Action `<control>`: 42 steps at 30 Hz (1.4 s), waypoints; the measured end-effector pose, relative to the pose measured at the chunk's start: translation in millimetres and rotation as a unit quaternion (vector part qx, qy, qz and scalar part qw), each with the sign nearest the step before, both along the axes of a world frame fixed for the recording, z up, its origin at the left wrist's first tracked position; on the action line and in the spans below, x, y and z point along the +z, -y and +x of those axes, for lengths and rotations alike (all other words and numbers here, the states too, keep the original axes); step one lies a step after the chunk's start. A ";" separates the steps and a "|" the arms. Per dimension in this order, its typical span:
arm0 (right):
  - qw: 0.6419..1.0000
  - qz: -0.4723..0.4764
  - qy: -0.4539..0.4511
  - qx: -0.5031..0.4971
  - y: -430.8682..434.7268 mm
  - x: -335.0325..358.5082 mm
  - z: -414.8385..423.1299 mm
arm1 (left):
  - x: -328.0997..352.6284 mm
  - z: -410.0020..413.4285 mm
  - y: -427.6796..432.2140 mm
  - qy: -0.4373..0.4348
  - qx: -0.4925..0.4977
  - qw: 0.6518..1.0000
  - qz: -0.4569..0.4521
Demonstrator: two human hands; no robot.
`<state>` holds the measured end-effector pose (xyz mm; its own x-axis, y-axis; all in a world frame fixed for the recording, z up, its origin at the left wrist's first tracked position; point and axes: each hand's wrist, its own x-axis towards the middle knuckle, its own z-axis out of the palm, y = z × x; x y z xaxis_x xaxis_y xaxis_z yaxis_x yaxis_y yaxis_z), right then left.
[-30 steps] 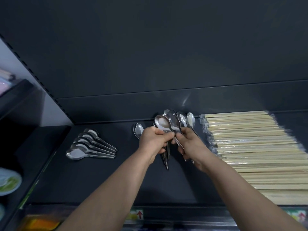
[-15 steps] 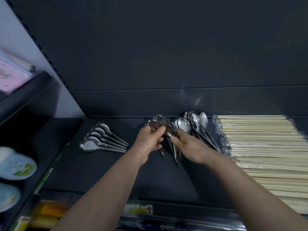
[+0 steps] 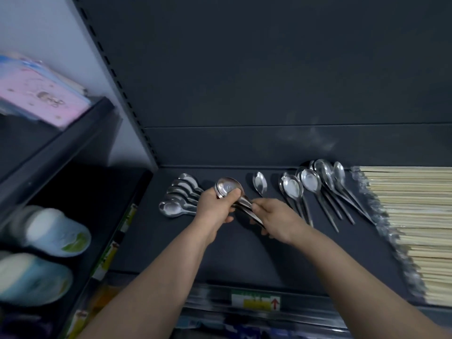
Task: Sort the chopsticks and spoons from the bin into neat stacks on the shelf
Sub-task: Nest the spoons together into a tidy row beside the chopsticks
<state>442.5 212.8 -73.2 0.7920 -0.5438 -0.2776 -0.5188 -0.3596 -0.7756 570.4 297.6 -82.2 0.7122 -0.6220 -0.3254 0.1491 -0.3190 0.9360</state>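
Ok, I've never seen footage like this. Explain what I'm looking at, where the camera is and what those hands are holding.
There is no machine here: one camera, worn on a person's head, looks down at their two bare hands. The left hand grips the bowl end of a nested bundle of spoons; the right hand holds its handles. On the dark shelf lie a neat row of spoons on the left, a single spoon, a loose group of spoons, and wrapped chopsticks on the right.
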 end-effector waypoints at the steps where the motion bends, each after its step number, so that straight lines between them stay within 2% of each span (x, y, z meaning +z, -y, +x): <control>1: 1.000 0.001 -0.004 -0.001 -4.6 -2.4 4.7 | -1.2 5.1 -3.1 0.003 -0.003 1.000 -0.002; 4: 0.999 0.039 -0.010 -0.003 -17.0 -5.8 19.8 | -3.5 19.0 -11.3 0.022 -0.015 1.000 -0.003; 5: 0.999 0.019 -0.029 0.005 -20.2 -5.1 24.6 | -4.5 23.8 -14.1 0.030 -0.016 0.999 -0.001; 8: 0.986 -0.119 -0.114 0.018 -26.9 -6.6 37.7 | -6.4 37.5 -25.0 0.064 -0.031 0.997 0.022; 11: 0.973 -0.178 -0.148 0.016 -38.9 -10.1 50.0 | -11.0 54.5 -38.4 0.101 -0.044 0.993 0.037; 16: 0.964 -0.246 -0.101 0.020 -62.5 -15.3 72.9 | -20.6 91.6 -74.8 0.246 -0.032 0.964 0.096; 21: 0.956 -0.286 -0.061 0.018 -80.1 -26.8 97.4 | -19.1 112.8 -103.8 0.346 -0.035 0.923 0.167; 23: 0.941 -0.334 -0.059 0.023 -84.9 -30.5 103.5 | -17.8 115.9 -108.8 0.380 -0.035 0.906 0.185; 26: 0.917 -0.394 -0.056 0.026 -88.6 -32.9 108.0 | -15.9 118.0 -111.9 0.401 -0.033 0.892 0.208; 30: 0.909 -0.413 -0.038 0.033 -88.9 -31.1 107.4 | -11.1 119.0 -110.2 0.418 -0.041 0.880 0.221; 37: 0.880 -0.471 -0.064 0.005 -75.1 -28.8 79.8 | -3.9 93.4 -79.1 0.481 -0.110 0.851 0.180; 42: 0.878 -0.474 -0.057 -0.032 -43.7 -23.2 27.4 | -3.0 48.9 -30.2 0.472 -0.163 0.853 0.151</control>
